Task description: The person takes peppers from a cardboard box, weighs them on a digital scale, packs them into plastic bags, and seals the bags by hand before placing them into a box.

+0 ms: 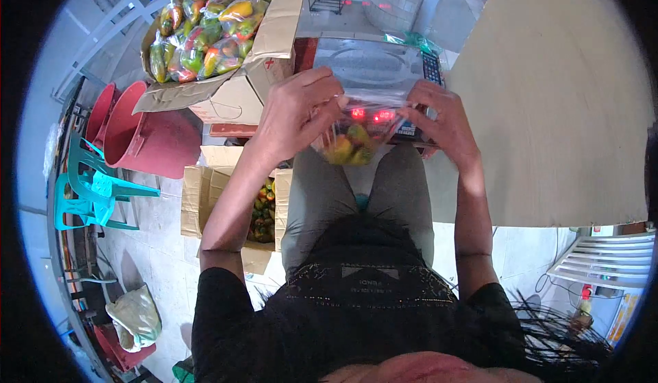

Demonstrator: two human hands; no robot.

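A clear plastic bag (pixel 384 136) with several green, yellow and orange peppers (pixel 351 146) in its bottom hangs in front of my body, above my lap. My left hand (pixel 305 112) pinches the bag's rim on the left side. My right hand (pixel 439 117) pinches the rim on the right, so the top is stretched between them. Just beyond the bag stands a weighing scale (pixel 367 64) with a flat platform. Its red digits glow through the plastic, and part of its keypad is hidden by the bag and my right hand.
A cardboard box (pixel 250 88) at the upper left holds several bagged peppers (pixel 205 37). Another box (pixel 199 201) with loose peppers sits on the floor by my left leg. Red bins (pixel 154 139) and a teal chair (pixel 103 184) stand left. A large tan board (pixel 555 109) fills the right.
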